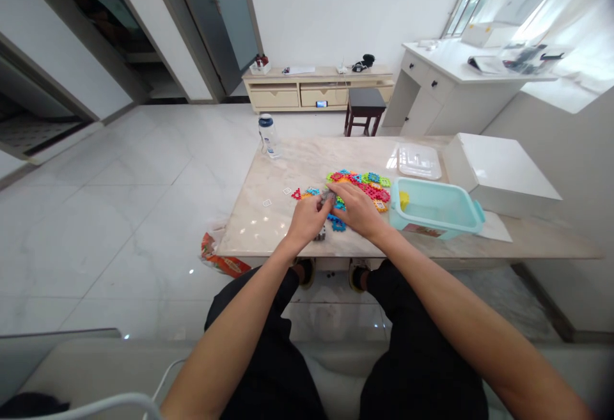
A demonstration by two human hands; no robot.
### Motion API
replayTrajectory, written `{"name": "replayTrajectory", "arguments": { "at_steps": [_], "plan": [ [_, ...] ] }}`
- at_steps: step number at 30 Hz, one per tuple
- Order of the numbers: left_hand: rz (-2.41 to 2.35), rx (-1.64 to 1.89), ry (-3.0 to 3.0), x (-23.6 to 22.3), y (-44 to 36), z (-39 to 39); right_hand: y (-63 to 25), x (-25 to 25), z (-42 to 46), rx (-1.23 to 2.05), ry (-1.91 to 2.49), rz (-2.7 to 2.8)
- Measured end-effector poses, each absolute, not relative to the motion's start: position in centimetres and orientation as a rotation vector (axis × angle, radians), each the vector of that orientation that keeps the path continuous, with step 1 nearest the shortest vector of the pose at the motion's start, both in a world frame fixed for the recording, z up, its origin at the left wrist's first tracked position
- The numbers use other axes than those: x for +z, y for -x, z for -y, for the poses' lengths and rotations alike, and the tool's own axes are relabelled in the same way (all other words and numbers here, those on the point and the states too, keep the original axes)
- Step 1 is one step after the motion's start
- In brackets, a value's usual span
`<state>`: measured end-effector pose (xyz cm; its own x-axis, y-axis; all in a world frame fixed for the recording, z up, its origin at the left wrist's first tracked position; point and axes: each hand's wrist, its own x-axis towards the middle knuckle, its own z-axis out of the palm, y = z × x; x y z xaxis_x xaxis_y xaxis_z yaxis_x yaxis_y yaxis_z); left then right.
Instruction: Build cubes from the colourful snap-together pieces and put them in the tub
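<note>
Over the front middle of the marble table [259, 215], my left hand [308, 217] and my right hand [355, 209] meet with fingers closed around a small grey toothed piece [327, 197], mostly hidden by the fingers. Beneath and behind them spreads a pile of colourful interlocking plastic pieces [377, 191] in red, blue, green, yellow and orange. A blue toothed piece [338, 224] lies just in front of my right hand. Another grey piece [320, 234] sits by my left wrist. A red triangular piece [296, 194] rests to the left.
Right of the pile stands a light-blue plastic bin [434, 206] with a yellow piece [404, 200] inside. A clear lid [419, 162] and a white box [503, 167] lie behind it. A water bottle [268, 135] stands at the far left corner. Small white square frames [267, 202] lie at left.
</note>
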<state>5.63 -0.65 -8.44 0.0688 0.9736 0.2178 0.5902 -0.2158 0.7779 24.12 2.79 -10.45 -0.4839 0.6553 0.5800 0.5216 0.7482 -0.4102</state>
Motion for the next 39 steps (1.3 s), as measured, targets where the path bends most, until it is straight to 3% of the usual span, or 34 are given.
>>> {"name": "replayTrajectory", "arguments": {
  "at_steps": [26, 39],
  "plan": [
    [-1.613, 1.034, -2.031, -7.4, -6.0, 1.8, -23.8, -9.5, -1.8, 0.183, 0.913, 2.158],
    [-1.589, 1.098, -1.842, -7.7, -4.9, 0.3, -24.7, -9.1, -2.2, 0.184, 0.864, 2.214]
  ]
}}
